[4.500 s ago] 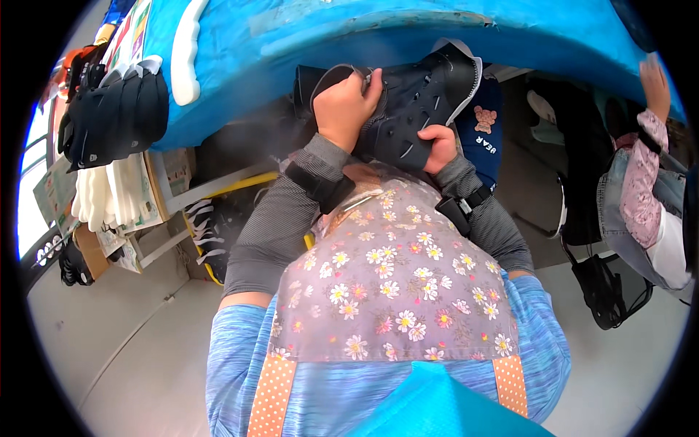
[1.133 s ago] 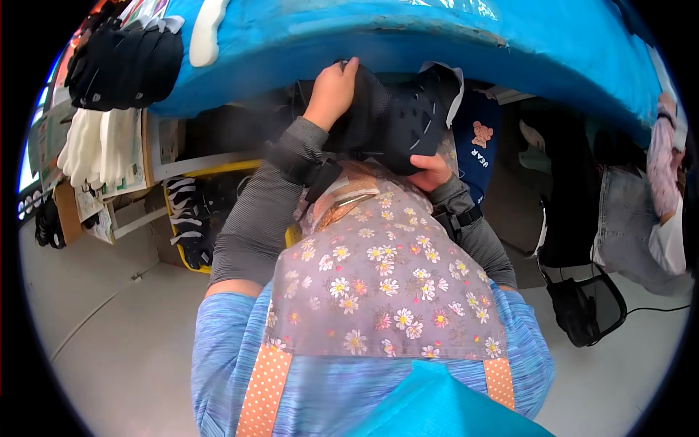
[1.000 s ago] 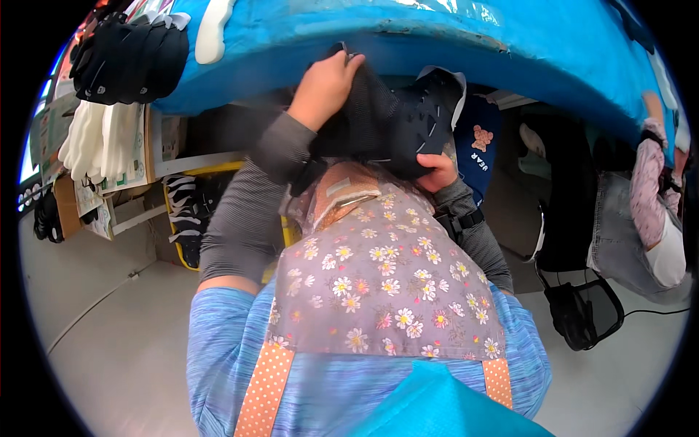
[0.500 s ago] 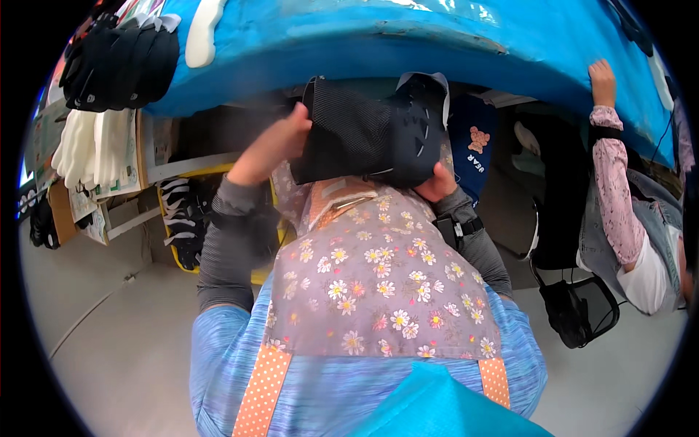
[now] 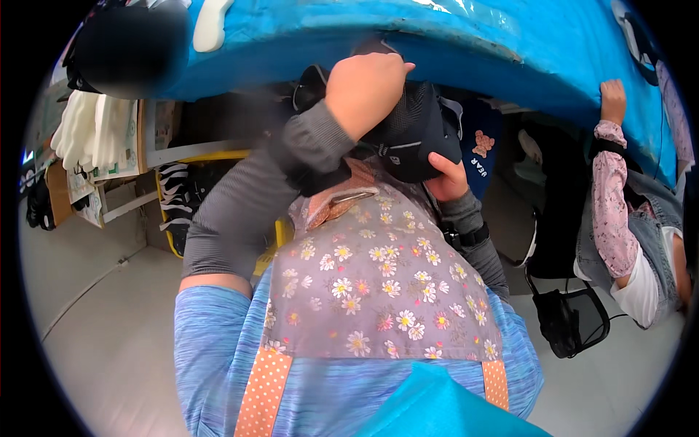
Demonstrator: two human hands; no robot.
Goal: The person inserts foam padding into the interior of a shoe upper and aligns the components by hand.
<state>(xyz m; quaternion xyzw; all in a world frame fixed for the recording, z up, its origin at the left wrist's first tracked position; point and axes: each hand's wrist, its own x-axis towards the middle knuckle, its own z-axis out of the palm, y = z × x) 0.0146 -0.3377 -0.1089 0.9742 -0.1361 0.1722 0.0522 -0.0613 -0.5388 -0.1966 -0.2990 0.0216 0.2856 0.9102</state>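
A black shoe upper (image 5: 411, 149) of fabric and mesh, with a small pale mark on its side, is bunched at my waist below the blue table edge. My right hand (image 5: 448, 177) grips its right side, thumb on top and the other fingers hidden behind. Across its upper end lies my left hand (image 5: 368, 95), back of the hand facing up and fingers curled closed on the dark material; the fingertips are mostly hidden. A loose black flap (image 5: 312, 86) sticks out left of that hand.
The blue-covered table (image 5: 437, 54) carries a white foot-shaped piece (image 5: 211, 25) and a blurred black pile (image 5: 131, 51). White pieces (image 5: 95, 135) hang at left above a yellow crate (image 5: 169, 237) of black-and-white parts. A co-worker's hand (image 5: 614, 100) rests on the table edge at right.
My left hand has swung up and right, from the upper's left side to over its top. The upper has been folded or turned. My right hand has shifted slightly, its thumb now on top.
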